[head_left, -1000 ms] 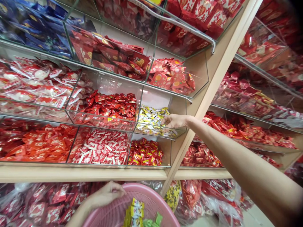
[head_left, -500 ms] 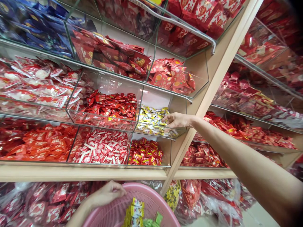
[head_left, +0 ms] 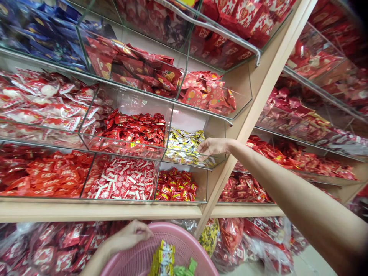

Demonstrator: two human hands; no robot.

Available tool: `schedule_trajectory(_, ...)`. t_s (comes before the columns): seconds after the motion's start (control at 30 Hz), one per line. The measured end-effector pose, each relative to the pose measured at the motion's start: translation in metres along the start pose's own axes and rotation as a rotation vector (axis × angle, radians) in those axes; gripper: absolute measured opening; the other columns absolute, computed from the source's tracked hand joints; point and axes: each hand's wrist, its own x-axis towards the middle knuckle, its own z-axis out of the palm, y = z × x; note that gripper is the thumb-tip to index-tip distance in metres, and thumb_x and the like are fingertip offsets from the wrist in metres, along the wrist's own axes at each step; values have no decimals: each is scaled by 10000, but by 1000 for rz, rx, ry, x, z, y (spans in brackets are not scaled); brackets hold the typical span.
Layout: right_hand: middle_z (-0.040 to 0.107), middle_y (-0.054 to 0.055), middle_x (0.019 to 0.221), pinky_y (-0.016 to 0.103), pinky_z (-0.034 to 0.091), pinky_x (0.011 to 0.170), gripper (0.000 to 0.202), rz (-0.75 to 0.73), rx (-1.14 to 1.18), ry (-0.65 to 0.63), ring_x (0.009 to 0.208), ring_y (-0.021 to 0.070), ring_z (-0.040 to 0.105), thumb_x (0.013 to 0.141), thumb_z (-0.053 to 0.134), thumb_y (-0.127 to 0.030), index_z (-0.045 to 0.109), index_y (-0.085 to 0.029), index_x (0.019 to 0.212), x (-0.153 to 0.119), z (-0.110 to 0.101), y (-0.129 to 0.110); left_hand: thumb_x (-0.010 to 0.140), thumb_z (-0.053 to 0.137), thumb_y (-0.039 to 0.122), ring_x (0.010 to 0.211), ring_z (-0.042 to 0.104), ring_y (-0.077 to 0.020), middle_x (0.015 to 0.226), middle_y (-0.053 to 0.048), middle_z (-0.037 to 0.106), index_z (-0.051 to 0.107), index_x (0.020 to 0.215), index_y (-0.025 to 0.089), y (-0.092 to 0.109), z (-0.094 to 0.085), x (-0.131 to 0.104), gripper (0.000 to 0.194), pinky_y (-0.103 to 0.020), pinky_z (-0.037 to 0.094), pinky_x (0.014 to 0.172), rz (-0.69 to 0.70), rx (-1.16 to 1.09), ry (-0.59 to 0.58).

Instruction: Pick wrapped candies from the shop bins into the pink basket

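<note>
My left hand [head_left: 135,234] is closed on the near-left rim of a pink plastic basket [head_left: 191,239] with slotted walls. Inside the basket lie a strip of yellow-and-white packets [head_left: 166,257] and some green wrapped pieces [head_left: 185,270]. My right hand [head_left: 211,147] reaches into a clear-fronted bin, fingers bent together and touching the yellow-and-white wrapped candies [head_left: 184,142]. Whatever its fingertips pinch, if anything, is hidden among the wrappers.
Clear bins of red packets [head_left: 138,130], red-and-white candies [head_left: 123,180] and blue packets [head_left: 43,34] line the shelves. A slanted wooden post [head_left: 258,96] stands beside my right forearm. Bagged sweets [head_left: 230,234] sit below the bottom shelf board [head_left: 100,212].
My right hand has shifted very slightly left within the candy bin, and the view has moved a little. My left hand and the basket look unchanged.
</note>
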Motion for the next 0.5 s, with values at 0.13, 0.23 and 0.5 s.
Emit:
schedule_trajectory(0.13,602,-30,620,248,424,631,399,13,-15,6,639,132,533,429,785,-462,626,-173,655,1,1,-1,732,576,572,656,503,-145,675,-15,650,736,770,127,5,0,-2,475,-231,364,639,5,38,-1)
schedule_trajectory(0.23,589,-34,609,245,411,601,429,-3,-1,-2,618,126,512,407,780,-488,611,-177,648,2,3,-2,736,572,566,650,495,-144,665,-13,640,736,769,125,6,0,-2,472,-231,359,637,9,39,-4)
schedule_trajectory(0.5,554,-41,585,240,380,546,390,2,-63,29,587,120,490,453,732,-488,587,-177,638,2,6,-1,736,582,550,687,532,-158,722,-27,680,743,802,125,4,0,-2,459,-235,387,672,8,25,-3)
